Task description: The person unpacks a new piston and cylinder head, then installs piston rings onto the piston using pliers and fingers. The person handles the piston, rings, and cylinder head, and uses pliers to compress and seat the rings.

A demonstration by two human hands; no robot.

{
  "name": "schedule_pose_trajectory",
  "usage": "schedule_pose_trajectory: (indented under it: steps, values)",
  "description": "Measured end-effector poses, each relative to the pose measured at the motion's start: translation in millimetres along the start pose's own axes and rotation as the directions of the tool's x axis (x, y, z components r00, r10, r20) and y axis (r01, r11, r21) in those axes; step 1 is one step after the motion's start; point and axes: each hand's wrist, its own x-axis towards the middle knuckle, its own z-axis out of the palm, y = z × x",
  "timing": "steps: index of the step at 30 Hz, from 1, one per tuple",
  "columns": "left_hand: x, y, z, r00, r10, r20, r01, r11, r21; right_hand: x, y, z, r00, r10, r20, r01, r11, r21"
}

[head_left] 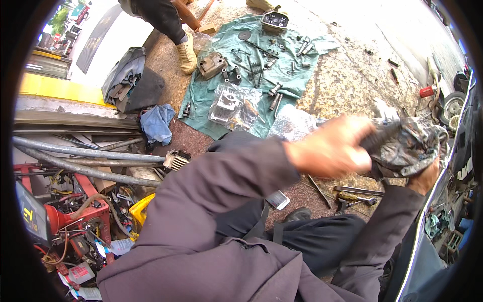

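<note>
Over at the right, my right hand [425,177] is closed under a crumpled, dirty grey rag-like bundle [415,146], propping it up; most of its fingers are hidden. My left hand [334,147], smeared by motion, reaches across with thumb and fingers around a dark, blurred stick-like piece [381,137] against the bundle. The kind of that piece cannot be made out. Below the hands, wrenches [357,196] and thin rods lie on the ground. Just beyond the left hand is a clear bubble-wrap package [293,123].
Ahead, a green cloth [201,108] holds engine parts, bolts and a bagged metal part [231,106]. Another person's shoe [186,54] stands beside it. Metal pipes [90,156], a red machine frame [90,194] and a grey bin [143,93] are left; a vehicle edge [427,206] is right.
</note>
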Motion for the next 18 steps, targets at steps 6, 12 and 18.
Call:
schedule_pose_trajectory:
  steps: [6,12,18]
  values:
    - [-128,-83,-179,0.444,-0.174,-0.879,0.140,0.982,-0.123,4,19,-5,0.999,0.043,-0.010,-0.033,0.883,0.468]
    - [-254,-243,-232,0.167,-0.370,-0.914,0.505,0.828,-0.243,-15,2,1,0.984,0.174,0.029,-0.156,0.779,0.608]
    - [-291,-323,-228,0.056,-0.372,-0.926,0.679,0.695,-0.238,-17,-32,-2,0.973,0.223,0.060,-0.202,0.695,0.690]
